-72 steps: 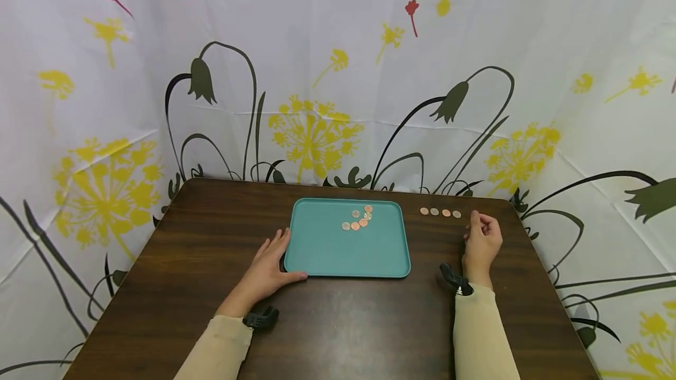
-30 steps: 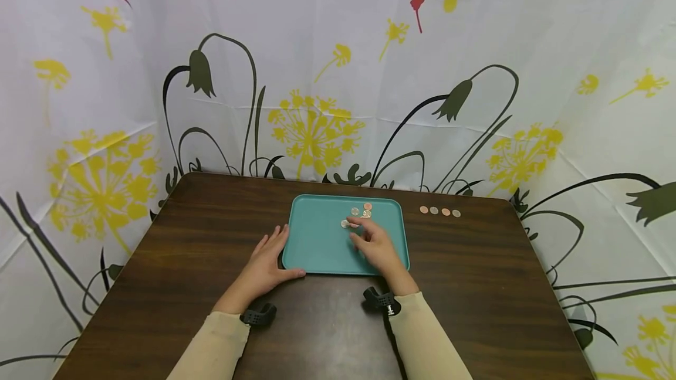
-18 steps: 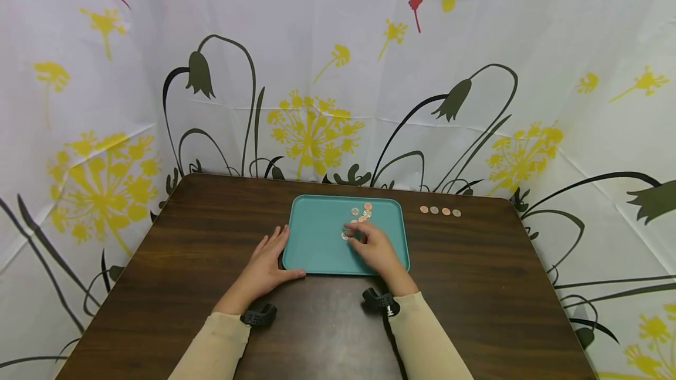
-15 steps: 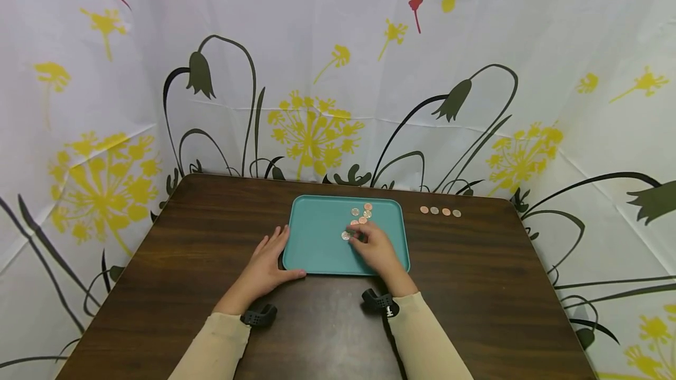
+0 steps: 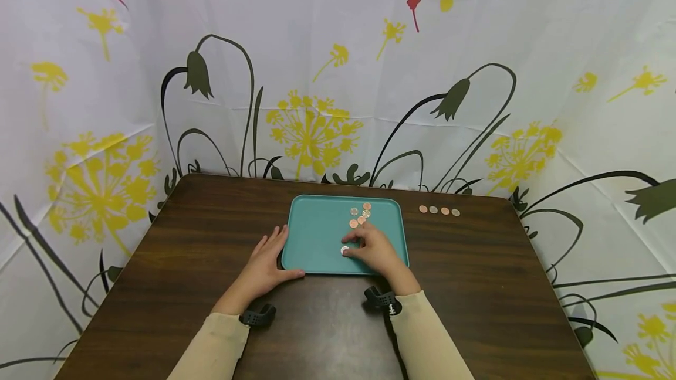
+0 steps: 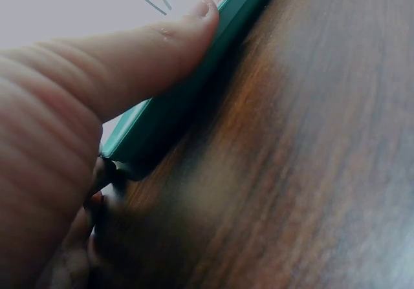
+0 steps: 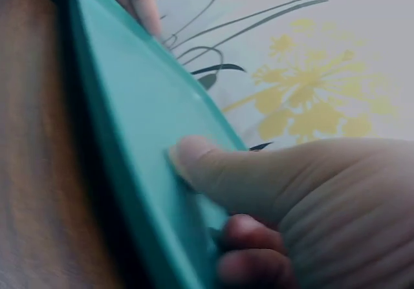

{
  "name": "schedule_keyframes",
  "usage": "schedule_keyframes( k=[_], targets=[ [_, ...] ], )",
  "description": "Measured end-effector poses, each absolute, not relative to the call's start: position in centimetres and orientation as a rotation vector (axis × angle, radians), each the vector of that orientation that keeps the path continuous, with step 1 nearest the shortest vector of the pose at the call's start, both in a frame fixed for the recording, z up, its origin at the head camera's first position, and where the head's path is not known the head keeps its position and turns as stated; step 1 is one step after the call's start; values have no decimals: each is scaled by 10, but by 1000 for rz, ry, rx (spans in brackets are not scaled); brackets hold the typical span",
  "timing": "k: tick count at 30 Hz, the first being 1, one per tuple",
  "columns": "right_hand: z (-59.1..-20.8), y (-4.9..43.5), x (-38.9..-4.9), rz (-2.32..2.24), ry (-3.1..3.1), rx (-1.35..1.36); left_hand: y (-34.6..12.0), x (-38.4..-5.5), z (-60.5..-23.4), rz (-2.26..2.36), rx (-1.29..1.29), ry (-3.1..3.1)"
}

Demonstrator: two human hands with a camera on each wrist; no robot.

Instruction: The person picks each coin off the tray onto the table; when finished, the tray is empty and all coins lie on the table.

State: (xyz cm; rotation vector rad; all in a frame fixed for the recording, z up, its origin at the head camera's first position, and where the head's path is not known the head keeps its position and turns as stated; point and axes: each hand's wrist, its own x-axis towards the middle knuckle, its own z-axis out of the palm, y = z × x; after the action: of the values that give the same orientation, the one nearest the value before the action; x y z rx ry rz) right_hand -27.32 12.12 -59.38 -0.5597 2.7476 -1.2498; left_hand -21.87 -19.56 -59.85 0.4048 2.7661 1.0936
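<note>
A teal tray (image 5: 317,251) lies on the table. My left hand (image 5: 266,260) rests at its near left corner, fingers spread along the left side and thumb along the near rim; the left wrist view shows that thumb against the tray's edge (image 6: 165,101). My right hand (image 5: 375,248) is low over the tray's right half. Its thumb tip touches a silver coin (image 5: 344,249), with the index finger held apart just beyond. Farther back in the tray lie a copper coin (image 5: 353,224), another silver coin (image 5: 354,211) and several more. The right wrist view hides the touched coin.
To the right of the tray, a row of copper and silver coins (image 5: 445,211) lies near the far edge of the dark wooden table (image 5: 475,263). A white curtain (image 5: 317,16) printed with flowers hangs behind. Each wrist wears a black band (image 5: 259,315).
My right hand has come from the right end of the coin row to the tray. With it, the silver coin has slid toward the near rim, away from the others. My left hand stays put.
</note>
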Motion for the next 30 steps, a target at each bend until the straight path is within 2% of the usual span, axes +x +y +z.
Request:
schedule_keyframes(
  k=[12,19,23,30],
  targets=[
    [-591,125,-272,-1229,2688,-575,-196,-218,-599,1116,405,2755],
    [-599,133,-278,-1610,2642,-479,-196,-218,-600,1118,403,2754],
    [-595,153,-283,-1818,2753,-432,-197,-218,-599,1115,399,2753],
    [-593,215,-289,-2259,2899,-178,-197,-218,-600,1122,404,2750]
  ],
)
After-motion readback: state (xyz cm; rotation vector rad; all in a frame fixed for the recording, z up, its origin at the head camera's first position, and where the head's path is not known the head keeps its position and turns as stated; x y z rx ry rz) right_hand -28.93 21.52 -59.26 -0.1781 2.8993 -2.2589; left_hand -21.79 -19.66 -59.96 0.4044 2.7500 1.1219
